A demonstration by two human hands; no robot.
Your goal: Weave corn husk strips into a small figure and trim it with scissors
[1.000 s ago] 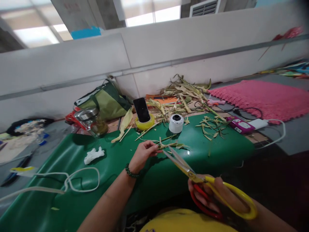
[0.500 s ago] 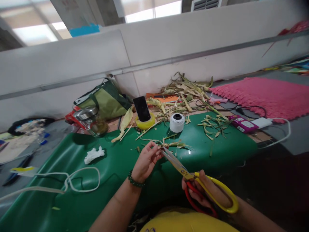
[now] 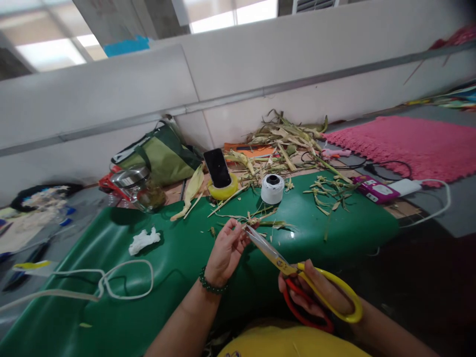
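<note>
My left hand (image 3: 227, 250) pinches a small tied piece of corn husk (image 3: 256, 219) between thumb and fingers, its loose strips sticking out to the right. In my right hand (image 3: 307, 292) are large scissors (image 3: 277, 260) with one yellow and one red handle. Their tips touch or lie right beside the husk at my left fingertips, and the blades look nearly closed. Just beyond stands a white spool of thread (image 3: 272, 189). Several husk scraps (image 3: 327, 196) lie on the green mat (image 3: 178, 277) to the right.
A phone (image 3: 217, 167) leans in a yellow tape roll (image 3: 223, 191). Behind are a husk pile (image 3: 286, 136), a green bag (image 3: 159, 153) and a glass jar (image 3: 139, 186). Crumpled tissue (image 3: 144, 241) and a white cable (image 3: 126, 293) lie left; a purple device (image 3: 377, 190) and pink cloth (image 3: 412, 146) lie right.
The scissor blades have come closer together, and their tips have shifted slightly left at the husk. My left hand still pinches the piece. The view has moved a little.
</note>
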